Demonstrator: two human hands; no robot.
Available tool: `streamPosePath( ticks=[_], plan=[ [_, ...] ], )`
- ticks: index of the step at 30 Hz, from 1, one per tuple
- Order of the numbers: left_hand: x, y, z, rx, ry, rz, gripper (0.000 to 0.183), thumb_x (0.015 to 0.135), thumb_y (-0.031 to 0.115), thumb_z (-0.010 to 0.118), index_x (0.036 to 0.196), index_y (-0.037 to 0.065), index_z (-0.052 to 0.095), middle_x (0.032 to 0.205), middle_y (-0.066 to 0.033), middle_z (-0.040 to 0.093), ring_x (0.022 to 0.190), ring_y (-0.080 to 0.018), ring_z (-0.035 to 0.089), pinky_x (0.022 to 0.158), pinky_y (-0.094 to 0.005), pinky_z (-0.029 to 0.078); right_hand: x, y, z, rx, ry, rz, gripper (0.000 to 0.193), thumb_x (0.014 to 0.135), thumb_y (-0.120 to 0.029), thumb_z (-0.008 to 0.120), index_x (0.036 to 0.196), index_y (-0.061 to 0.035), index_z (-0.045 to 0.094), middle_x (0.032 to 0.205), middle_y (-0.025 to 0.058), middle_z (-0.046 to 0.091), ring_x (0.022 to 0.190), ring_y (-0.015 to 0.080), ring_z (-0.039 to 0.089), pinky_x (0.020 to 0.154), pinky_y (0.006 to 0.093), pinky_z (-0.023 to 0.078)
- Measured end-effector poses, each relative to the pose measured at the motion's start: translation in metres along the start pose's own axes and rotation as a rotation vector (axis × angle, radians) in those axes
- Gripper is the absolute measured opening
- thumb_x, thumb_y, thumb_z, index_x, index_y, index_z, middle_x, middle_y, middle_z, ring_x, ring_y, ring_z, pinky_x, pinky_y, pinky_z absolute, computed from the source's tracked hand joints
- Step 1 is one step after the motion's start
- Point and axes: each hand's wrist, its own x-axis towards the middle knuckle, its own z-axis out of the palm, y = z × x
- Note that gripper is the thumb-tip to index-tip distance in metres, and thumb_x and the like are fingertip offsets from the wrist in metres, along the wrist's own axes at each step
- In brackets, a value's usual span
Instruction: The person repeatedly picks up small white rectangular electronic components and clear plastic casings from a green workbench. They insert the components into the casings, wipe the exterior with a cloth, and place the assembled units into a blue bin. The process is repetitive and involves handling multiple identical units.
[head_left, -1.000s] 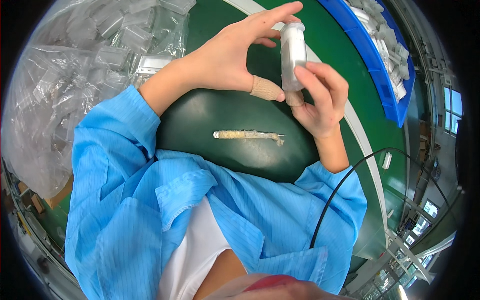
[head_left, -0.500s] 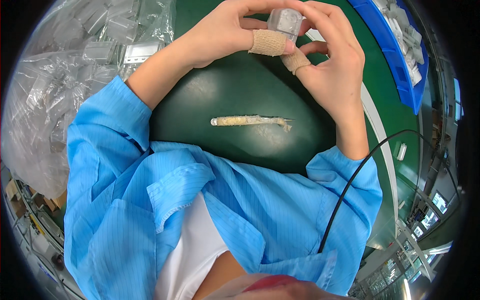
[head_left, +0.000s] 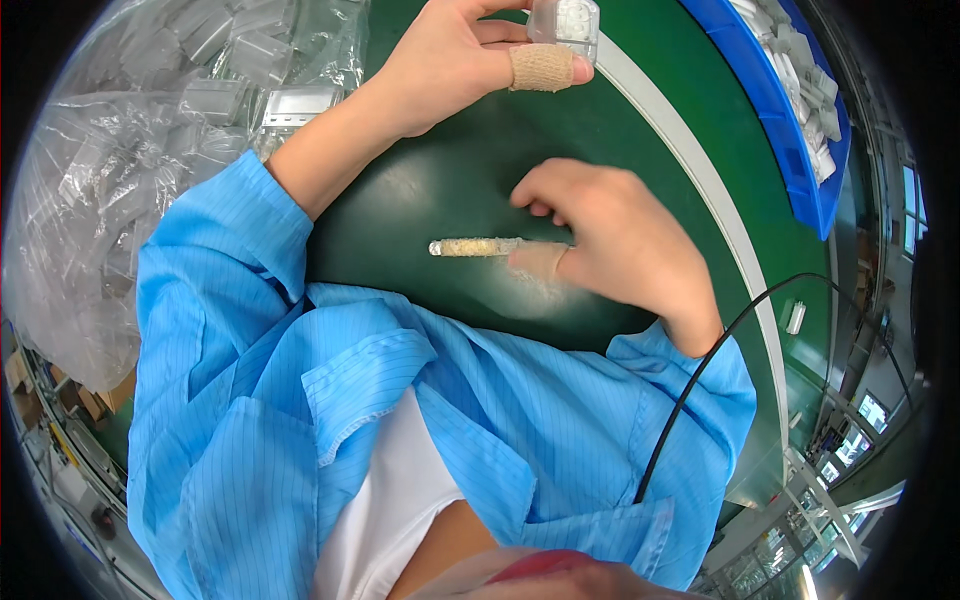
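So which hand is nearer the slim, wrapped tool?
Right hand: its thumb overlaps the right end of the tool in view, contact unclear. The left hand is farther off, beyond the tool, holding a clear plastic piece.

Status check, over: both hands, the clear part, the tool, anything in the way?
Left hand holds clear part. Right hand open at tool, contact unclear. Tool lies on table. In the way: right thumb hides tool's right end.

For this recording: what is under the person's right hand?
A slim rod on the dark green surface: its yellowish left part shows beyond the right hand. Most of its right part is covered by the wrapped thumb; whether they touch is unclear.
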Motion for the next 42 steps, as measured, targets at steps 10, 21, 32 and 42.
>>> streamPosePath(
  ticks=[10,21,32,42],
  plan=[
    [-0.005,0.001,0.004,-0.013,0.007,0.027,0.072,0.074,-0.009,0.07,0.137,0.002,0.038,0.112,-0.0163,0.058,0.102,-0.0206,0.059,0.086,-0.0325,0.051,0.0,-0.004,-0.004,0.038,-0.181,0.03,0.033,0.065,-0.022,0.074,0.084,0.0012,0.059,0.083,0.0159,0.061,0.078,0.0323,0.061,0.069,0.0405,0.049],
    [-0.002,0.002,0.003,-0.026,0.008,0.033,0.076,0.069,-0.007,0.076,0.135,0.001,0.04,0.118,-0.0068,0.049,0.11,-0.0193,0.052,0.095,-0.0339,0.045,-0.01,-0.024,0.029,-0.09,-0.217,-0.066,0.013,0.073,-0.005,0.061,0.077,0.0013,0.05,0.075,0.0145,0.05,0.062,0.0315,0.058,0.058,0.0406,0.049],
    [-0.001,-0.003,0.0,0.411,-0.011,0.388,0.071,0.067,0.006,0.082,0.129,0.003,0.048,0.126,-0.0081,0.043,0.117,-0.0179,0.047,0.099,-0.0322,0.042,-0.037,-0.012,-0.03,0.679,0.817,-0.122,0.014,0.089,-0.007,0.058,0.1,0.0008,0.057,0.101,0.0236,0.06,0.078,0.0245,0.065,0.069,0.0313,0.055],
    [-0.007,0.007,0.011,0.7,0.089,0.478,0.065,0.066,0.014,0.083,0.124,0.006,0.055,0.12,-0.0106,0.048,0.107,-0.0179,0.053,0.089,-0.0284,0.047,-0.027,0.005,-0.015,0.107,0.69,-0.375,0.021,0.089,-0.005,0.058,0.106,0.0034,0.048,0.102,0.0327,0.058,0.086,0.0384,0.066,0.072,0.0396,0.058]
  ],
)
